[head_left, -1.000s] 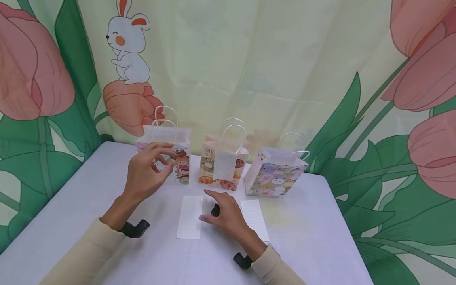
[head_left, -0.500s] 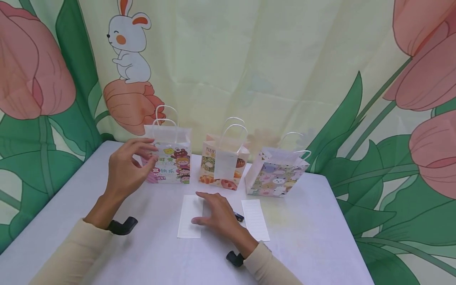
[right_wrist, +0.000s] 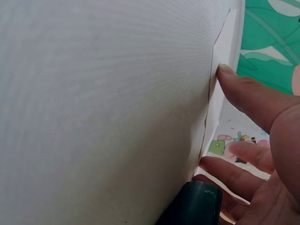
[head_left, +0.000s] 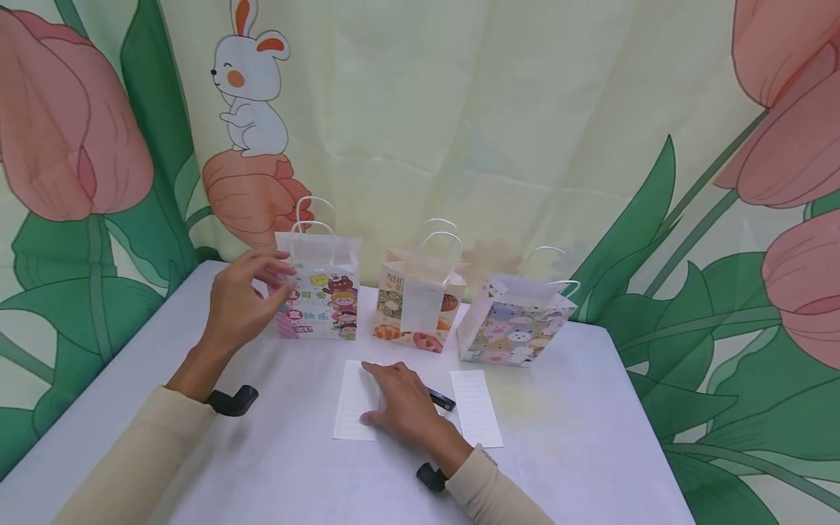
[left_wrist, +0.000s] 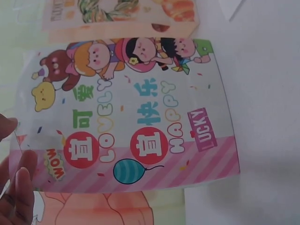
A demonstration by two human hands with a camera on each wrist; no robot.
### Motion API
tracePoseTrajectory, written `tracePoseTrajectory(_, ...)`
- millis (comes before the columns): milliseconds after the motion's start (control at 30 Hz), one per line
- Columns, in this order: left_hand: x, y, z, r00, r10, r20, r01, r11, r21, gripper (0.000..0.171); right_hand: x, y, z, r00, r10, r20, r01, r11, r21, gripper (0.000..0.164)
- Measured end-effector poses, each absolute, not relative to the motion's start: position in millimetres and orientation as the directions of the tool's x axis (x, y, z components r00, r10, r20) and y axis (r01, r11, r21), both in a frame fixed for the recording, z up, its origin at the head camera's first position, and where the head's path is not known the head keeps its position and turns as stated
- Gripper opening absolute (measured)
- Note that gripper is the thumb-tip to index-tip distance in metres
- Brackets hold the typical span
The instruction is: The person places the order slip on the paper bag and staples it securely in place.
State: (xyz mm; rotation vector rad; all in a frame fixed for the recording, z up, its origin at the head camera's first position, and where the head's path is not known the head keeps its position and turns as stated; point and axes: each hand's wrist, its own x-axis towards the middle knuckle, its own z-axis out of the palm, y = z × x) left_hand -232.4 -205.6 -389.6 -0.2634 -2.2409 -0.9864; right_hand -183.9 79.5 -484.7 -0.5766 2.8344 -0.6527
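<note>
My left hand [head_left: 246, 299] hovers at the left side of a paper gift bag [head_left: 318, 306] printed with cartoon children, its fingers loosely bent. In the left wrist view, the fingers [left_wrist: 21, 190] overlap the top edge of that bag. The right hand [head_left: 407, 408] lies low over a white lined paper slip [head_left: 351, 412], its thumb and forefinger spread. Up close, the thumb [right_wrist: 248, 91] touches the slip, and other fingertips sit right at its edge. A black pen [head_left: 441, 399] lies beside that hand, partly covered by it.
A bread-print gift bag [head_left: 387, 306] with a white slip [head_left: 420, 306] on its front stands in the middle. An animal-print bag [head_left: 512, 332] stands to the right. Another lined slip [head_left: 475, 408] lies right of the pen. A tulip-print curtain [head_left: 525, 146] hangs behind the table.
The left hand has moved left, uncovering more of the cartoon bag's front. The right hand has shifted left onto the nearer slip and uncovered the black pen.
</note>
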Motion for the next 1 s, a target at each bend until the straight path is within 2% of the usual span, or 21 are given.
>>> tracePoseTrajectory(133,-236.9,-205.0,-391.9,-0.769,-0.068,0.636,0.426,0.688,0.588,0.024,-183.2,79.5,-486.1,-0.906,-0.416,-0.078,-0.346,0.834,-0.429,0.090)
tracePoseTrajectory(300,-239.8,-204.8,-394.1,-0.781,-0.083,0.619,0.402,0.691,0.600,0.025,-183.3,79.1,-485.4,-0.898,-0.436,-0.064,-0.370,0.824,-0.428,0.090)
tracePoseTrajectory(567,-241.3,-203.6,-395.1,-0.786,-0.090,0.612,0.388,0.699,0.601,0.025,-184.8,80.0,-485.1,-0.895,-0.444,-0.043,-0.351,0.761,-0.545,0.082)
tracePoseTrajectory(867,-241.2,-203.1,-396.7,-0.779,-0.091,0.621,0.391,0.703,0.594,0.025,-191.1,82.4,-484.6,-0.940,-0.333,0.070,-0.278,0.633,-0.722,0.052)
tracePoseTrajectory(1000,-241.8,-202.3,-397.0,-0.780,-0.092,0.620,0.391,0.701,0.596,0.025,-193.0,83.0,-483.2,-0.949,-0.309,0.066,-0.240,0.569,-0.787,0.040)
